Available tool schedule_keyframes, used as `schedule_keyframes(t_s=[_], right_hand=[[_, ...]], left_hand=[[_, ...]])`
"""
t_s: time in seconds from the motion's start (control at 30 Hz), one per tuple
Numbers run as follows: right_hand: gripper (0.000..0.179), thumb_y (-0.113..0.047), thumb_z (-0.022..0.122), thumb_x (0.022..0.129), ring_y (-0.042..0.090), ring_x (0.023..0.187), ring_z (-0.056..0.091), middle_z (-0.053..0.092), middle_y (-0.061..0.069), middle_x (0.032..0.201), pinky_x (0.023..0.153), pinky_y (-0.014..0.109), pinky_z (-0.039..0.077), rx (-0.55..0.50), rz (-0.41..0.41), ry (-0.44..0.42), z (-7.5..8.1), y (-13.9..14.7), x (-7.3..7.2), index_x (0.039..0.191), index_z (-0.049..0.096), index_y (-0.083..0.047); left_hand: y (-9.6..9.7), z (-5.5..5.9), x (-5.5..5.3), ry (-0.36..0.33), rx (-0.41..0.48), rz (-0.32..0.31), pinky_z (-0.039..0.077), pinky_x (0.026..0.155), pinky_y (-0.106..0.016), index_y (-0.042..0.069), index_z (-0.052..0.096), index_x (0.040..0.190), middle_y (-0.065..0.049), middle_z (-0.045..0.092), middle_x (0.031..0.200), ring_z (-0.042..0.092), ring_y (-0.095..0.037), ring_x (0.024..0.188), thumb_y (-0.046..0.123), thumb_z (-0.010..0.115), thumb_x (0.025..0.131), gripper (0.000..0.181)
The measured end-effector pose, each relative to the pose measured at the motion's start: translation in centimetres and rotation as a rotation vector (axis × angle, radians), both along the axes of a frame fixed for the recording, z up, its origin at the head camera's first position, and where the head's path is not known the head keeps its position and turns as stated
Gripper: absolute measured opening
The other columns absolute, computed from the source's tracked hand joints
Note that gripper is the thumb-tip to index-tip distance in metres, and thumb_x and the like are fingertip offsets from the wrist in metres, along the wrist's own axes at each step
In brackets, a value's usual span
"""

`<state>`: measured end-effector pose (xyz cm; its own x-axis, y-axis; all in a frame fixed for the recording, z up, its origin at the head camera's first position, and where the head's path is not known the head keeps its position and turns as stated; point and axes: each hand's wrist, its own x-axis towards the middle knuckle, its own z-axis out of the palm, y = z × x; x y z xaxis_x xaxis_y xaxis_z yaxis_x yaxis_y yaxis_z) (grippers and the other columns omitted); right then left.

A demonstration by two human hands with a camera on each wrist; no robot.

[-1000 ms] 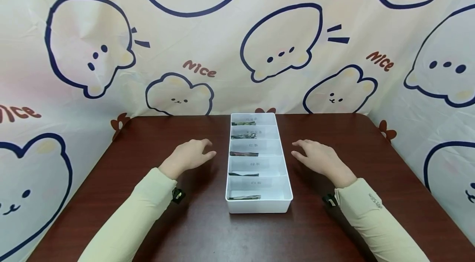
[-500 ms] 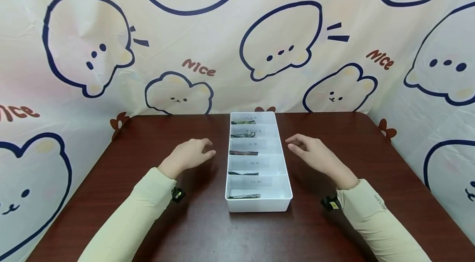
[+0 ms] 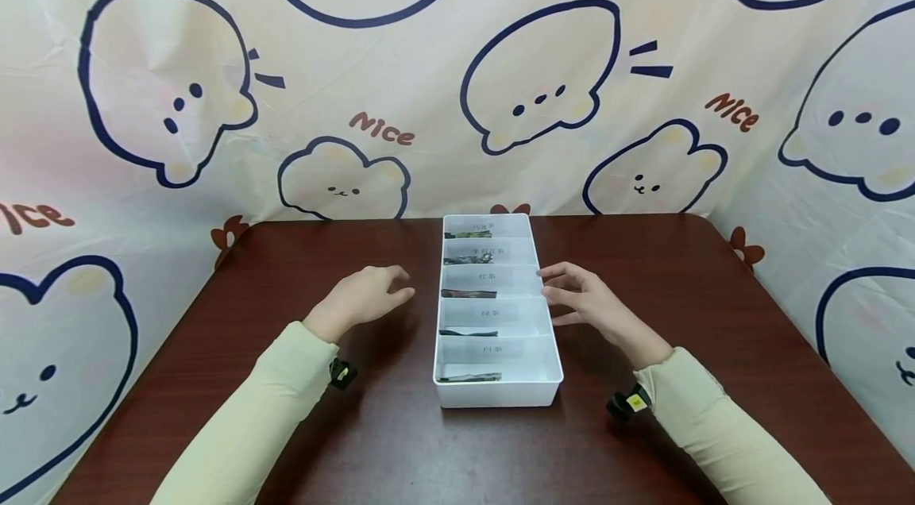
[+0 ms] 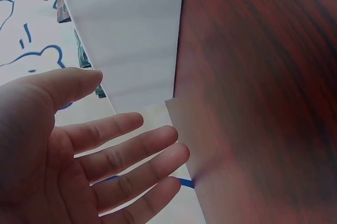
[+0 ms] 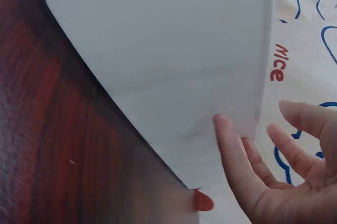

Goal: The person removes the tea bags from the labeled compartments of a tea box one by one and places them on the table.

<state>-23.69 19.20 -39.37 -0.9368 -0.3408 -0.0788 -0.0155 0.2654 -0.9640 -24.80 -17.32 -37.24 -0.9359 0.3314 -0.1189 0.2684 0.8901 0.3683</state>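
Note:
A long white divided box [image 3: 496, 395] stands lengthwise on the table, with a printed label in each of its several compartments. Thin packets, such as a dark reddish packet [image 3: 468, 294] and a pale green packet [image 3: 469, 378], lie along the compartments' left side. My left hand [image 3: 364, 297] hovers left of the box, fingers relaxed and apart from it; the left wrist view shows its bare palm. To the right of the box is my right hand [image 3: 586, 300], fingers spread, fingertips right at the outer side wall near the middle compartments. Neither hand holds anything.
The box stands on a dark reddish-brown table [image 3: 493, 457]. A cream curtain [image 3: 443, 92] with cartoon outlines hangs behind and along both sides. Pale sleeves cover both arms, with a dark wrist device [image 3: 629, 402] on the right and another wrist device [image 3: 342, 373] on the left.
My right hand has moved left up to the box's side wall, and its fingers have spread. The left hand and the box keep their places.

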Motion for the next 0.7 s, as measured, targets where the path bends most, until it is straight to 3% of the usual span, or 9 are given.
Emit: schedule_keyframes(t_s=[0.2, 0.4, 0.7], right_hand=[[0.038, -0.016, 0.064, 0.094, 0.017, 0.092, 0.063, 0.056, 0.016, 0.11, 0.074, 0.041, 0.06, -0.001, -0.069, -0.016, -0.8, -0.6, 0.0, 0.125, 0.053, 0.002], [0.034, -0.012, 0.065, 0.093, 0.016, 0.087, 0.062, 0.056, 0.012, 0.104, 0.072, 0.039, 0.06, 0.005, -0.133, -0.024, -0.8, -1.1, 0.0, 0.122, 0.055, 0.003], [0.031, -0.01, 0.066, 0.091, 0.016, 0.084, 0.063, 0.056, 0.011, 0.103, 0.071, 0.039, 0.06, 0.035, -0.175, -0.057, -0.5, -1.3, -0.1, 0.119, 0.058, -0.001]], left_hand=[[0.0, 0.0, -0.2, -0.002, 0.006, 0.001, 0.052, 0.092, -0.048, 0.009, 0.056, 0.132, -0.013, 0.063, 0.126, 0.063, -0.026, 0.107, 0.038, 0.056, 0.097, 0.046], [-0.2, 0.1, -0.1, 0.006, 0.031, -0.006, 0.054, 0.09, -0.046, 0.01, 0.058, 0.13, -0.01, 0.065, 0.121, 0.063, -0.024, 0.103, 0.036, 0.057, 0.097, 0.042], [-0.2, 2.1, 1.1, 0.02, 0.182, -0.029, 0.054, 0.088, -0.044, 0.015, 0.062, 0.126, -0.006, 0.066, 0.118, 0.062, -0.023, 0.103, 0.036, 0.055, 0.098, 0.035]])
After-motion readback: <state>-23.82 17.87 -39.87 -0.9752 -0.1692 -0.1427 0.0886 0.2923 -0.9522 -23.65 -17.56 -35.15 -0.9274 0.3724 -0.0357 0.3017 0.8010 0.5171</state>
